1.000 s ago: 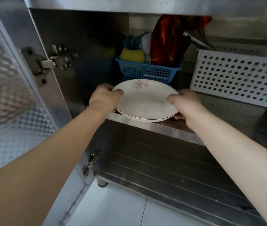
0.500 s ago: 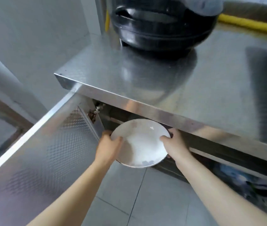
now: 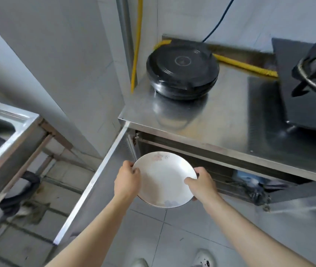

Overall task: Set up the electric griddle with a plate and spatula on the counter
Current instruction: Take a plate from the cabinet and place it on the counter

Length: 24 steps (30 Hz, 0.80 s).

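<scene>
A white plate (image 3: 163, 178) with faint flower prints is held in the air in front of the open cabinet, below the counter's front edge. My left hand (image 3: 127, 180) grips its left rim and my right hand (image 3: 201, 185) grips its right rim. The round black electric griddle (image 3: 182, 71) sits closed at the back left of the steel counter (image 3: 220, 128), with a dark cord running up the wall. No spatula is in view.
The cabinet's left door (image 3: 99, 182) stands open beside my left arm, and the right door (image 3: 303, 203) is open at the right. A gas stove (image 3: 311, 89) with a pan fills the counter's right side. A steel sink unit (image 3: 5, 132) stands at left. Yellow hose (image 3: 245, 67) runs behind.
The plate came out of the cabinet shelf and was lifted clear in both hands. My view rose from inside the cabinet to above the counter, bringing the griddle and stove into sight.
</scene>
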Motion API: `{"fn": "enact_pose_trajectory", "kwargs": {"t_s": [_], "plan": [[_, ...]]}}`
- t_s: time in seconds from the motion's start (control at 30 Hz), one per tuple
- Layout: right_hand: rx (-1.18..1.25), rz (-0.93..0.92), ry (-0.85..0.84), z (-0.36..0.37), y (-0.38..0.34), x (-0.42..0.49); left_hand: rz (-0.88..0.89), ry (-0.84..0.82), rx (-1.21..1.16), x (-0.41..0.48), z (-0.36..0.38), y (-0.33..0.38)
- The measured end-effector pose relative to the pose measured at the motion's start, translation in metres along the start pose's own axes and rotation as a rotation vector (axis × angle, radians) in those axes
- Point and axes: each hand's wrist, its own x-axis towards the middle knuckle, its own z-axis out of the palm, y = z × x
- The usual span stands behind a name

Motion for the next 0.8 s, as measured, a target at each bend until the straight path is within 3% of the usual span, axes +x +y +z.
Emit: {"fn": "enact_pose_trajectory", "kwargs": {"t_s": [0.23, 0.43, 0.63, 0.8], "plan": [[0.144, -0.069, 0.018, -0.039, -0.075, -0.082, 0.185, 0.023, -0.086, -0.031, -0.086, 0.062], [0.298, -0.129, 0.023, -0.071, -0.113, -0.118, 0.31, 0.086, -0.198, -0.039, -0.116, 0.128], [0.631, -0.097, 0.02, -0.093, -0.129, -0.126, 0.437, 0.09, -0.26, -0.046, -0.099, 0.198], [0.8, -0.049, 0.141, -0.141, -0.133, -0.089, 0.47, -0.082, -0.285, -0.027, -0.064, 0.247]]}}
